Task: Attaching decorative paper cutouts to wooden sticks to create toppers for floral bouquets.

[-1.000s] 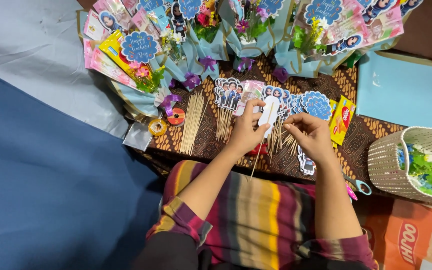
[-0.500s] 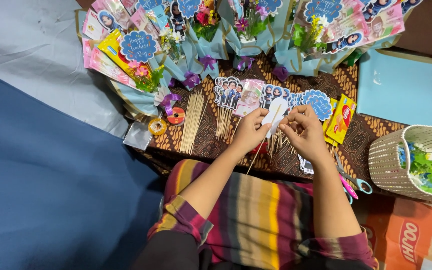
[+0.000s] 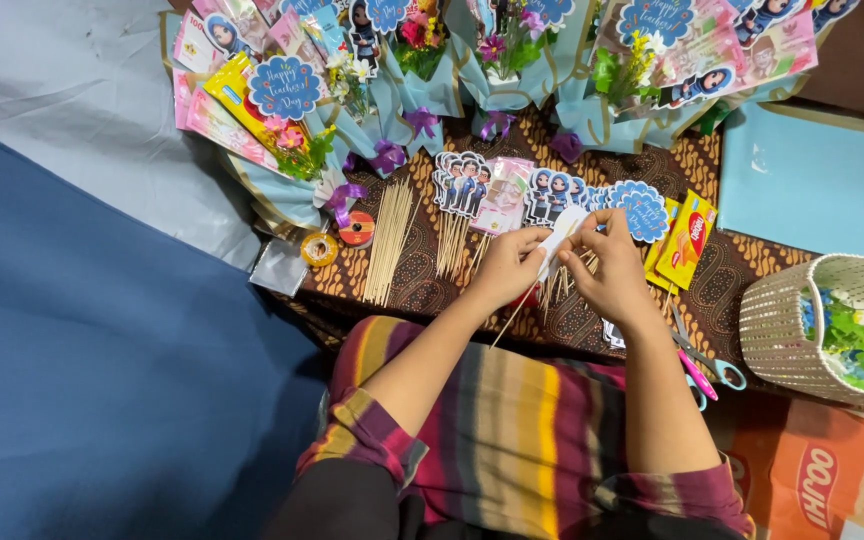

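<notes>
White cutout [image 3: 558, 243] pinched by both hands' grips; skewers [image 3: 390, 240], scissors [image 3: 702, 365] nearby.

Head view, occlusions and cut-offs only. The white paper cutout [image 3: 558, 240] is mostly covered by the left hand [image 3: 505, 268] and right hand [image 3: 612, 275]; its printed face cannot be seen. A thin wooden skewer [image 3: 508, 326] emerges below the left hand, its upper end hidden in the grip. Whether the fingertips press tape or only paper is too small to tell. The row of blue-wrapped bouquets [image 3: 512, 50] is cut off by the top edge. The woven cream plastic basket [image 3: 802, 320] runs off the right edge (contents possibly artificial greenery, blurred). The pink-handled scissors [image 3: 697, 365] are partly covered by the right forearm.
</notes>
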